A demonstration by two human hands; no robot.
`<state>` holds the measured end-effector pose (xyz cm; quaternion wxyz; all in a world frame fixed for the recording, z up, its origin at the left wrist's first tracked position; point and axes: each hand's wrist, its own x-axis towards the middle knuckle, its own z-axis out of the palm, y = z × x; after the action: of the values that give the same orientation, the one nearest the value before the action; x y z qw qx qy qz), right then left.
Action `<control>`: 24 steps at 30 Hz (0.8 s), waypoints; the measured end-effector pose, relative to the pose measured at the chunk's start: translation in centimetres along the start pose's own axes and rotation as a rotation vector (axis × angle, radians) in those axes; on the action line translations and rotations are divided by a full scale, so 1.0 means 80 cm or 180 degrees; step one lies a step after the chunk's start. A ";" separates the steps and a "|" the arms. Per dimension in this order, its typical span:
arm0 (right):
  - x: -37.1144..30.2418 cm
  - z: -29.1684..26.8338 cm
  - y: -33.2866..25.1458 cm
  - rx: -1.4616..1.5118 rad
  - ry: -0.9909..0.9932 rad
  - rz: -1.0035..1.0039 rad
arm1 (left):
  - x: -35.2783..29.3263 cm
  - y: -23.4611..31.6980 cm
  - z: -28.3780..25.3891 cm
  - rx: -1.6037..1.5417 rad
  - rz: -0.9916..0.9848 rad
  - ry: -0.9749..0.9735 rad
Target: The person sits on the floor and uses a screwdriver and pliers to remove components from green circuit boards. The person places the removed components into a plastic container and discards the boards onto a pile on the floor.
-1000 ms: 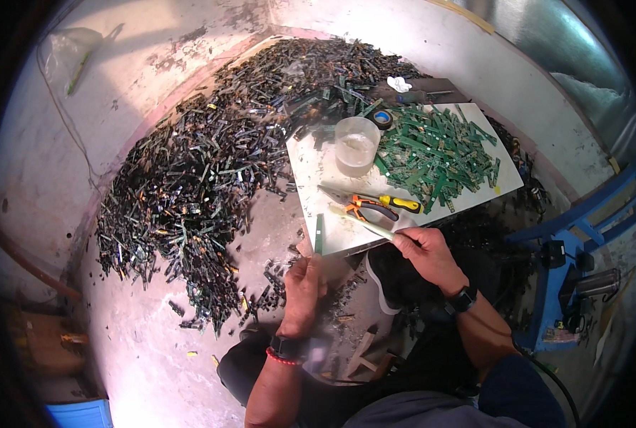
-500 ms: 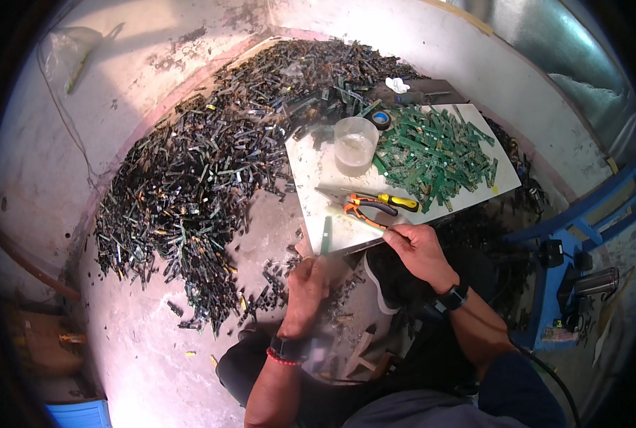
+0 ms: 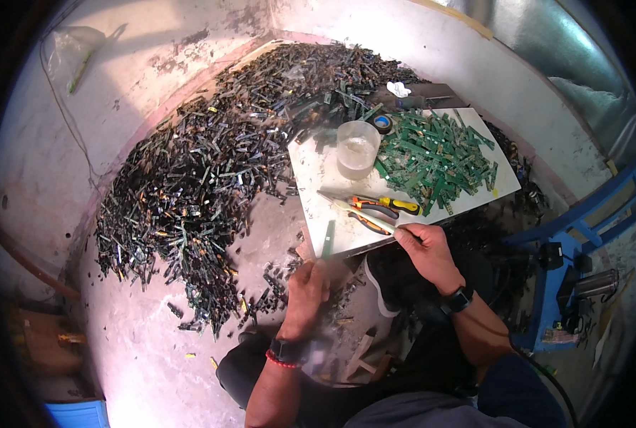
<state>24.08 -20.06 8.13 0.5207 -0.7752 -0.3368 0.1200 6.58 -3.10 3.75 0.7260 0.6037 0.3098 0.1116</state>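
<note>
My left hand (image 3: 306,294) is closed on the lower end of a narrow green circuit board strip (image 3: 329,239), which points up over the board's front edge. My right hand (image 3: 432,255) pinches a long, slim, pale tool (image 3: 368,216) that tapers toward the left; its exact kind is unclear. The tool passes over orange-and-black-handled pliers (image 3: 378,208) lying on a white board (image 3: 314,175). Beside the pliers rests a yellow-and-black screwdriver (image 3: 402,205). A heap of green circuit board strips (image 3: 439,157) covers the board's right part.
A translucent plastic tub (image 3: 357,151) stands on the board, next to a roll of black tape (image 3: 381,123). Dark strips form a large pile (image 3: 190,178) on the floor along the walls. At the right is a blue stool-like frame (image 3: 546,299). Crumpled white tissue (image 3: 398,89) lies behind the board.
The pale tool now shows plainly across the pliers, its near end in my right hand. My right hand has shifted slightly right; the left still holds the green strip, which has moved little.
</note>
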 end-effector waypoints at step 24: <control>0.084 0.007 -0.063 0.0948 0.0852 0.0225 | -0.033 0.009 -0.026 -0.1321 -0.0006 -0.0690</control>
<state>26.80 -14.12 13.48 0.6652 -0.7100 -0.2157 0.0826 3.43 -2.66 5.13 0.8637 0.4497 0.2010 0.1068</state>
